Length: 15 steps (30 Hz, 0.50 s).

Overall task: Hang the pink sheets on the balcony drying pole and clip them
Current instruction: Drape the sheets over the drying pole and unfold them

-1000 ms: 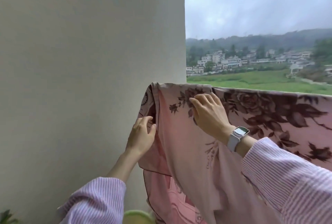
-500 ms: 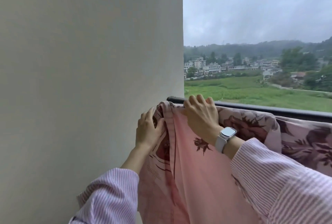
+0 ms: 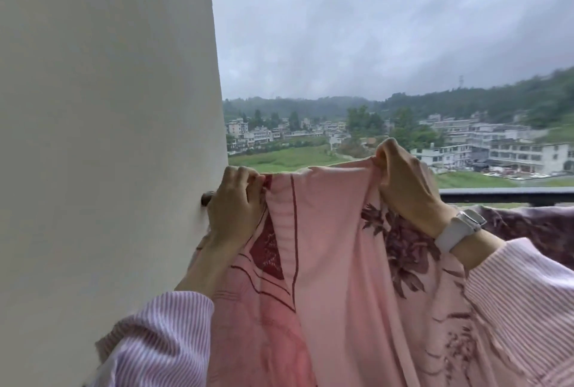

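Two striped sleeves (image 3: pixel 161 334) come up from the bottom of the view, one on each forearm. Both arms reach up and forward, wrists raised to about the same level, backs of the hands toward the camera.

The left hand (image 3: pixel 234 203) sits hard against the pale wall (image 3: pixel 105 138), fingers curled down, its grip clamped on the left top corner of the pink sheet (image 3: pixel 335 262). Just left of its knuckles one small dark round fitting (image 3: pixel 207 198) shows on the wall. The right hand (image 3: pixel 403 188) is a little higher and well apart from the left, fingers bent over and thumb tucked under, its grip pinched shut on a fold of the sheet's top edge. One white watch (image 3: pixel 459 228) sits on that wrist.

The sheet is stretched between the two hands and hangs down from them, plain pink in the middle, with dark red lines near the left hand and a dark floral print under the right. More floral fabric lies to the right, below one dark rail (image 3: pixel 509 192); whether that is a second sheet cannot be told.

Beyond the rail lie a green field, many white buildings, wooded hills and grey cloud.
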### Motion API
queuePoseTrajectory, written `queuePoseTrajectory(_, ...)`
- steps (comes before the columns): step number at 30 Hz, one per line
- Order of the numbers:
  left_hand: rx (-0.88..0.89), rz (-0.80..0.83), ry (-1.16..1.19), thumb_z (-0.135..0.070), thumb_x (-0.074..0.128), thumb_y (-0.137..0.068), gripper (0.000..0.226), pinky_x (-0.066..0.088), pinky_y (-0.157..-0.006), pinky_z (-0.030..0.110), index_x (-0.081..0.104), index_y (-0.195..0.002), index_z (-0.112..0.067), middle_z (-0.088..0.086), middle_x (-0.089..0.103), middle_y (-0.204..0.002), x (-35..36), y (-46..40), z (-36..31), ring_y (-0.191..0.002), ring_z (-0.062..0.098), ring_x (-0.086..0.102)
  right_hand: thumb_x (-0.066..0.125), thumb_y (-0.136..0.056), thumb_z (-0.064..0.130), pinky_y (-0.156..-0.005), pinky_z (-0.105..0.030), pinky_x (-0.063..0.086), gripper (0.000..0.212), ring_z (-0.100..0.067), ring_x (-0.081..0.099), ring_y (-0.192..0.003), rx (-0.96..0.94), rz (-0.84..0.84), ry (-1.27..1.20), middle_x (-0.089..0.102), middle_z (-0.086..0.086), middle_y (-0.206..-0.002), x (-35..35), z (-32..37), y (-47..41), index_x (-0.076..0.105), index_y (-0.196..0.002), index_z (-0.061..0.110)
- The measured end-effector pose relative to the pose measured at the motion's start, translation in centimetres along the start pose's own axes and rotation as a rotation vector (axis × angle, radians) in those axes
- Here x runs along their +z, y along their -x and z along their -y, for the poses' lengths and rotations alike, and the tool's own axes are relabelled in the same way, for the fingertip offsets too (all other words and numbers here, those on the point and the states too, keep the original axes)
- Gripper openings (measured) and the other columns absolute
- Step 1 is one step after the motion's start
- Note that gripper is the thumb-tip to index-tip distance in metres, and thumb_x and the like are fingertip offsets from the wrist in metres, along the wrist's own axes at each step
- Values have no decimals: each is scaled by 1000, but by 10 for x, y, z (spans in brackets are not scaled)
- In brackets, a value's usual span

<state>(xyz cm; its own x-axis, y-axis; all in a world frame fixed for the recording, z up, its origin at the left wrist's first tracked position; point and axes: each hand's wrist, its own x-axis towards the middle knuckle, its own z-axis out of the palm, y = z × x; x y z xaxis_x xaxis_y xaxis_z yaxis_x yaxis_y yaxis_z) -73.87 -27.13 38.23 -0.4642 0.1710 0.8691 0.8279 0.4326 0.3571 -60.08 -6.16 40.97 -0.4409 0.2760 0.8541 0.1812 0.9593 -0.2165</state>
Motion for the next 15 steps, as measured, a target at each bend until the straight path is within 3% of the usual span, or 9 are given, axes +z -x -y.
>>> queuePoseTrajectory(3,112,113,-48,-62,24,-82,62,31,-92,40,55,-105,-13,5,58,-108,16,12,-32,-104,22,50,48,-89,4,-47,-23,23,3,-22,44,-56,-84,-17,34,59,-12,-80,-19,-15,12,47,-91,5)
queuePoseTrajectory(6,308,309,-80,-68,17,-80,72,22,-104,45,45,-126,-20,2,59,-118,31,19,-69,-112,19,50,50,-90,10,-52,-24,27,6,-24,50,-59,-119,-17,46,64,-12,-87,-38,-28,21,53,-93,5)
queuePoseTrajectory(9,308,522,-3,-61,32,-87,56,41,-90,38,52,-119,-20,1,61,-111,52,29,-106,-97,22,58,50,-92,22,-62,-28,38,18,-24,60,-78,-80,90,-17,67,-4,-96,-62,-51,35,61,-99,11)
queuePoseTrajectory(12,259,421,108,-45,39,-91,37,35,-72,32,58,-101,-16,3,59,-99,74,46,-134,-88,28,58,49,-91,35,-84,-33,42,32,-22,58,-103,-62,376,79,63,-3,-116,-91,-92,63,57,-116,18)
queuePoseTrajectory(15,104,389,187,-59,32,-87,46,37,-76,37,55,-109,-26,7,66,-102,86,51,-153,-96,33,58,56,-87,33,-90,-35,39,33,-24,54,-110,-72,357,148,60,0,-122,-102,-124,81,56,-118,23)
